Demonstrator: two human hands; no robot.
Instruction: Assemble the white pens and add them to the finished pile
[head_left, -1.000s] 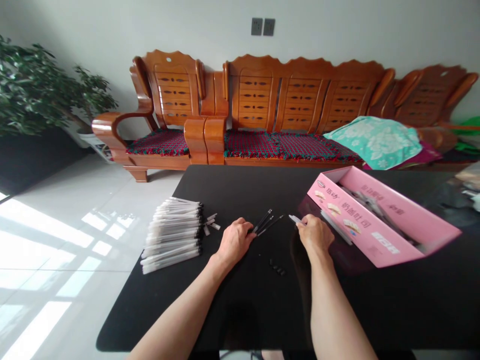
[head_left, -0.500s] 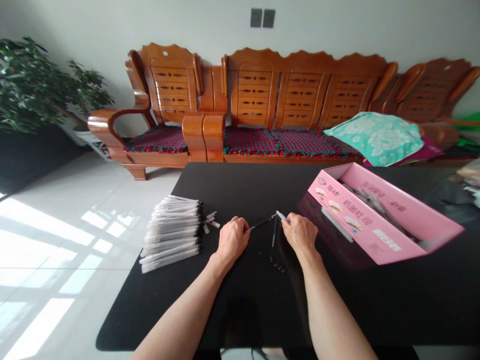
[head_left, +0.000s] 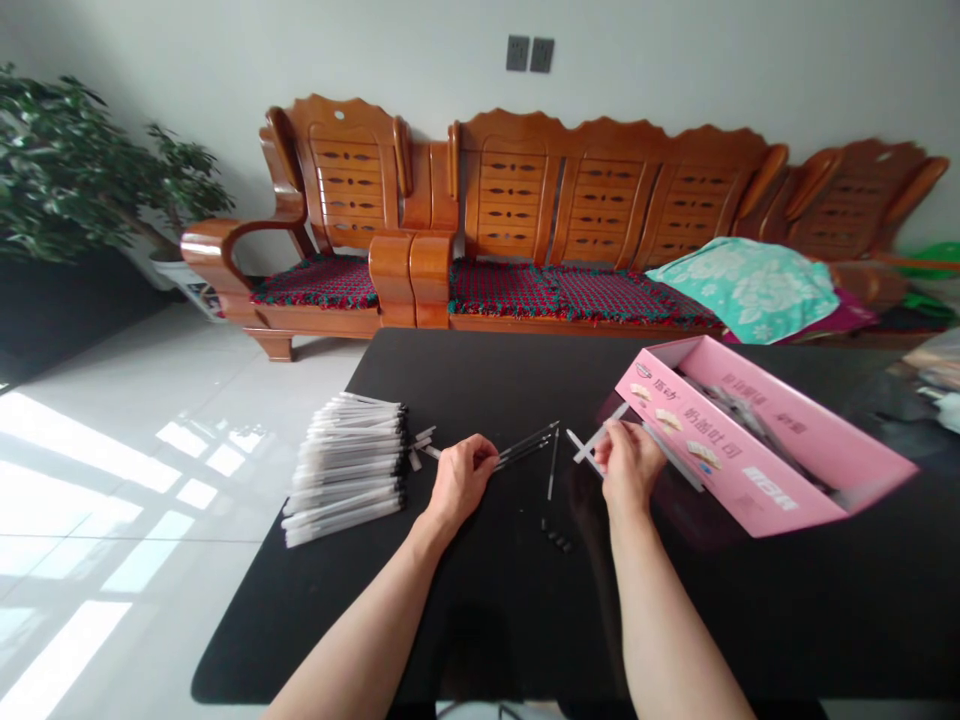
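My left hand (head_left: 463, 478) is closed around the ends of a few thin black pen refills (head_left: 527, 446) that fan out to the upper right over the black table (head_left: 480, 380). My right hand (head_left: 628, 463) pinches two clear pen barrels (head_left: 592, 447) that cross each other just left of its fingers. One loose refill (head_left: 553, 464) lies between the hands. A few small black caps (head_left: 556, 536) sit on the table below it. A neat stack of clear pens with black tips (head_left: 349, 466) lies to the left of my left hand.
An open pink cardboard box (head_left: 757, 440) holding more pen parts stands at the right. A few short clear pieces (head_left: 420, 446) lie beside the stack. Beyond the table are a wooden armchair and bench (head_left: 525, 210), a turquoise pillow (head_left: 750, 285) and a potted plant (head_left: 82, 170). Tiled floor at left.
My right hand moved right, toward the pink box, and now holds two crossed clear barrels instead of one. A refill lies loose between the hands. My left hand has barely moved.
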